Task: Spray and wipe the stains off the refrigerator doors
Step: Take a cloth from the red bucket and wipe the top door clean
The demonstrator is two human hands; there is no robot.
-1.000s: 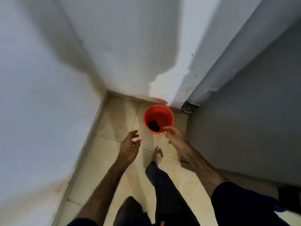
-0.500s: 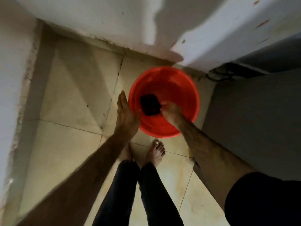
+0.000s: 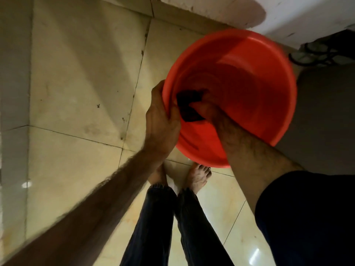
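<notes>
A red plastic bucket stands on the tiled floor in the corner, seen from straight above. A dark cloth lies low inside it against the left wall. My left hand grips the bucket's left rim, fingers curled over the edge. My right hand reaches down inside the bucket and closes on the dark cloth. The grey side of the refrigerator rises at the right, touching the bucket's edge in the picture.
Beige floor tiles spread to the left up to a wall. My bare feet stand just below the bucket. Coiled black cable lies behind the refrigerator at the upper right. A white wall runs across the top.
I have bent down closer to the bucket. My left hand went from beside the bucket to gripping its rim. My right hand stays on the cloth inside.
</notes>
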